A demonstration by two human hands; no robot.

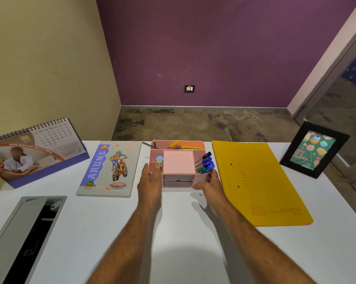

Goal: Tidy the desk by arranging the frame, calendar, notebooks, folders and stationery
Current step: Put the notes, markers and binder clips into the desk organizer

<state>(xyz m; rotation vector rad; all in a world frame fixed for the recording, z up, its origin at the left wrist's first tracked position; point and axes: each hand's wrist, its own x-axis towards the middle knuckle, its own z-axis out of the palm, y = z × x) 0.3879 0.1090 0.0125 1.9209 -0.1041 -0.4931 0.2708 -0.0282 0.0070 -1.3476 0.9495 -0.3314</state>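
Note:
A pink desk organiser (178, 165) stands at the middle of the white desk's far edge, holding several markers (206, 162), pencils and a small blue-capped item. My left hand (150, 184) grips its left side, thumb over the rim. My right hand (209, 184) grips its right front corner. A grey notebook (109, 169) with a motorbike cover lies flat to the left. A spiral desk calendar (35, 150) stands at far left. A yellow folder (259, 181) lies flat on the right, and a black photo frame (314, 149) stands upright at the far right.
The white desk (173, 242) spreads toward me. A grey cable hatch (23, 236) with its lid open sits in the desk's near left. Beyond the far edge is carpeted floor and a purple wall; a glass door stands on the right.

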